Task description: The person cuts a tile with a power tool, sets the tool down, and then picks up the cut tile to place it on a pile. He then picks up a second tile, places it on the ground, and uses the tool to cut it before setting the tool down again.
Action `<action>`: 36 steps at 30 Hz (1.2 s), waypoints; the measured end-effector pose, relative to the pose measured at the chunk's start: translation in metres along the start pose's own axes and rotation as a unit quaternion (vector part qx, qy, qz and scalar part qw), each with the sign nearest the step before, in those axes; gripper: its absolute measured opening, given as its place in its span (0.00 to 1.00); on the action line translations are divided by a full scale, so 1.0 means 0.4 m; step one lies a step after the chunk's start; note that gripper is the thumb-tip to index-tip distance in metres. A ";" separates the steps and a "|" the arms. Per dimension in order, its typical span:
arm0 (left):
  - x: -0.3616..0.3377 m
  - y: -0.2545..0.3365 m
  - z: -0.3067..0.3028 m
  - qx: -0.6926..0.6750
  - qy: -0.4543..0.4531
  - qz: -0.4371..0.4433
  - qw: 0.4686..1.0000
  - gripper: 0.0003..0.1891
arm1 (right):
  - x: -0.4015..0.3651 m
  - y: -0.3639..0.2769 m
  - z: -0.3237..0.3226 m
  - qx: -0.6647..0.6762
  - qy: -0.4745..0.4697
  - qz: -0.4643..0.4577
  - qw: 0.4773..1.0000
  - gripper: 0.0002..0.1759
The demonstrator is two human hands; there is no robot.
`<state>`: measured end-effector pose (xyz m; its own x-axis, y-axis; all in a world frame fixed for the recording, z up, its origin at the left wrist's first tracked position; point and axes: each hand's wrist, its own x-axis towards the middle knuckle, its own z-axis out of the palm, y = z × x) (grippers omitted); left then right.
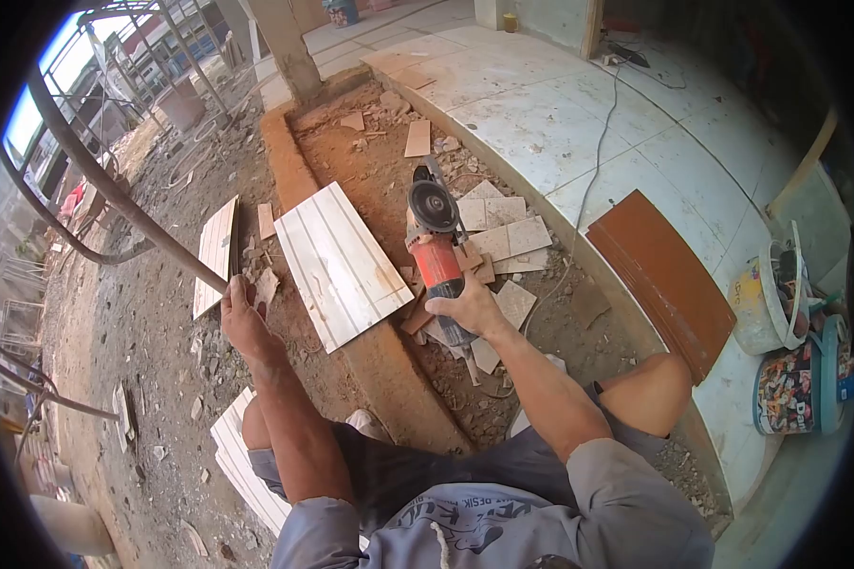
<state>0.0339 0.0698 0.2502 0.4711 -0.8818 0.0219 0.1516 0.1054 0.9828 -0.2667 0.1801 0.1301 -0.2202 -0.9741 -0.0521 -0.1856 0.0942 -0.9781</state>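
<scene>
My right hand is wrapped around the dark rear body of a red and black angle grinder. Its round cutting disc faces up at the far end. My left hand is closed at the end of a long metal scaffold pipe, its fingers curled around it. Between my hands, a pale striped tile lies across a low concrete curb. Another striped tile leans on the ground just beyond my left hand.
Broken tile pieces litter the dirt trench beside the grinder. Brown tiles are stacked on the white tiled floor at right, near buckets. A cord crosses that floor. More striped tiles lie by my left knee.
</scene>
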 end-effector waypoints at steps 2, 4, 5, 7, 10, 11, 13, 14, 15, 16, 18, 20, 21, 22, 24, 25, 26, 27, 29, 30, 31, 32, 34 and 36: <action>-0.006 0.050 -0.064 -0.025 0.022 0.012 0.999 0.18 | 0.046 0.036 -0.032 -0.135 0.085 0.008 0.987 0.45; 0.003 0.063 -0.117 -0.034 0.045 0.019 0.998 0.18 | 0.083 0.056 -0.065 -0.298 0.121 0.097 0.942 0.50; 0.009 0.060 -0.134 -0.045 0.064 0.022 0.997 0.18 | 0.102 0.068 -0.077 -0.298 0.114 0.097 0.943 0.50; 0.013 0.042 -0.144 -0.035 0.085 0.023 0.996 0.17 | 0.140 0.103 -0.089 -0.331 0.062 0.207 0.919 0.53; 0.009 0.012 -0.130 0.024 0.087 -0.006 0.996 0.17 | 0.203 0.188 -0.105 -0.401 0.051 0.197 0.893 0.53; 0.012 -0.010 -0.128 0.032 0.076 -0.004 0.997 0.16 | 0.225 0.210 -0.110 -0.395 0.042 0.199 0.896 0.53; 0.009 -0.047 -0.113 0.067 0.065 -0.008 0.996 0.20 | 0.250 0.231 -0.129 -0.451 0.010 0.211 0.867 0.46; 0.009 -0.064 -0.102 0.075 0.066 -0.011 0.995 0.20 | 0.260 0.251 -0.125 -0.476 0.020 0.204 0.855 0.44; 0.007 -0.077 -0.093 0.091 0.054 -0.010 0.994 0.20 | 0.274 0.273 -0.124 -0.473 0.012 0.210 0.856 0.44; 0.006 -0.087 -0.087 0.109 0.042 -0.011 0.993 0.19 | 0.288 0.295 -0.124 -0.473 0.003 0.211 0.855 0.47; 0.006 -0.089 -0.077 0.130 0.039 -0.008 0.991 0.19 | 0.302 0.335 -0.117 -0.469 -0.014 0.219 0.855 0.51; 0.009 -0.090 -0.068 0.149 0.038 0.004 0.988 0.19 | 0.309 0.362 -0.116 -0.485 0.000 0.202 0.851 0.47; 0.013 -0.098 -0.067 0.156 0.039 0.000 0.987 0.19 | 0.312 0.367 -0.116 -0.484 -0.006 0.207 0.850 0.47; 0.016 -0.105 -0.067 0.163 0.041 0.007 0.986 0.20 | 0.315 0.366 -0.119 -0.477 -0.012 0.209 0.854 0.46; 0.015 -0.110 -0.058 0.169 0.042 0.013 0.985 0.21 | 0.314 0.369 -0.118 -0.472 -0.015 0.210 0.856 0.45; 0.008 -0.103 -0.049 0.169 0.044 0.010 0.985 0.23 | 0.314 0.374 -0.114 -0.477 -0.008 0.209 0.854 0.44; 0.002 -0.097 -0.043 0.169 0.047 0.007 0.984 0.25 | 0.315 0.376 -0.111 -0.483 -0.001 0.208 0.851 0.43; -0.002 -0.092 -0.041 0.168 0.048 0.006 0.985 0.25 | 0.315 0.379 -0.108 -0.484 -0.001 0.207 0.850 0.43; -0.006 -0.081 -0.038 0.166 0.045 0.016 0.985 0.27 | 0.321 0.376 -0.105 -0.488 0.002 0.207 0.848 0.44; -0.007 -0.077 -0.040 0.161 0.046 0.017 0.986 0.27 | 0.324 0.375 -0.105 -0.490 0.005 0.203 0.848 0.44; -0.006 -0.071 -0.044 0.156 0.047 0.019 0.987 0.27 | 0.323 0.374 -0.103 -0.500 0.006 0.206 0.841 0.44; -0.006 -0.065 -0.051 0.151 0.048 0.020 0.987 0.28 | 0.322 0.374 -0.099 -0.510 0.006 0.209 0.835 0.44; -0.002 -0.052 -0.072 0.147 0.048 0.028 0.988 0.28 | 0.323 0.372 -0.094 -0.508 0.009 0.211 0.835 0.45; -0.008 -0.036 -0.087 0.145 0.049 0.034 0.988 0.28 | 0.317 0.375 -0.091 -0.506 0.010 0.215 0.835 0.45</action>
<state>0.0604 0.0871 0.2296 0.5554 -0.8271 0.0864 -0.1315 0.0152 0.9912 -0.3573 0.0783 -0.0158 -0.4895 -0.8024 -0.3413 -0.7969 0.5706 -0.1984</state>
